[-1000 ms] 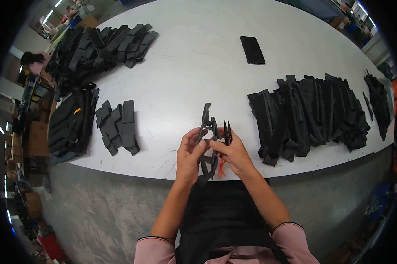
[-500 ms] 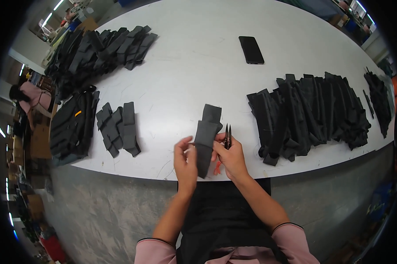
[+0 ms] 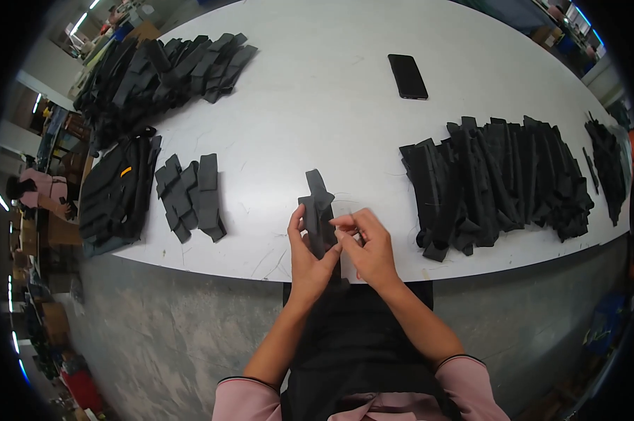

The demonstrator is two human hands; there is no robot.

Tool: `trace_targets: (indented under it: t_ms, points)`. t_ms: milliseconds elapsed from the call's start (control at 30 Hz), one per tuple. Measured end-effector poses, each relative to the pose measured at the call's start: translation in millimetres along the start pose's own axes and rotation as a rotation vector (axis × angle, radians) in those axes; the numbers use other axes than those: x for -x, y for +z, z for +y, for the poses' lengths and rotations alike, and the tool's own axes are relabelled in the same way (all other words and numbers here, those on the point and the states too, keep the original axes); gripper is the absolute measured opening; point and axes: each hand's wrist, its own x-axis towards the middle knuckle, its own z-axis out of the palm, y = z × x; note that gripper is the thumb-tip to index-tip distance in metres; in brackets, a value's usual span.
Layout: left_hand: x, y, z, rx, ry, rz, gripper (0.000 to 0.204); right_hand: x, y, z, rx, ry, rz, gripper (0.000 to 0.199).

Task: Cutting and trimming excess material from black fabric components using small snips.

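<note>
A long black fabric piece (image 3: 318,205) stands upright between my hands at the near edge of the white table (image 3: 310,98). My left hand (image 3: 306,256) grips its lower part from the left, thumb along the strip. My right hand (image 3: 368,247) pinches at the strip's right edge with fingertips together; small dark snips seen earlier in that hand are not visible now. The strip's upper end is folded and rests over the table surface.
A long heap of black fabric pieces (image 3: 499,175) lies to the right, a small fanned stack (image 3: 190,196) to the left, bigger piles (image 3: 155,70) at the far left. A black phone (image 3: 407,76) lies further back. Another person in pink (image 3: 40,196) stands at the far left.
The fabric piece has been straightened upright between my hands. The small dark snips that stuck up from my right hand have gone out of sight, and the fingers now pinch at the strip.
</note>
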Motion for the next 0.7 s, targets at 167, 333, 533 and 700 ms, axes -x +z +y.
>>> trace_targets:
  t_ms: [167, 333, 533, 700]
  points:
    - [3.5, 5.5, -6.8, 0.293, -0.006, 0.012, 0.052, -13.1, 13.0, 11.9, -0.068, 0.175, 0.126, 0.037]
    - [-3.2, -14.9, -21.1, 0.301, 0.017, 0.107, 0.030, -14.6, 2.4, 9.6, 0.213, -0.016, 0.149, 0.041]
    - [0.8, -21.7, -26.2, -0.035, -0.066, 0.006, 0.022, -13.5, -6.6, 8.8, 0.156, 0.155, 0.063, 0.044]
    - [-1.2, -25.8, -27.4, 0.177, -0.143, 0.000, 0.024, -8.9, -11.8, 22.0, -0.278, 0.458, -0.201, 0.026]
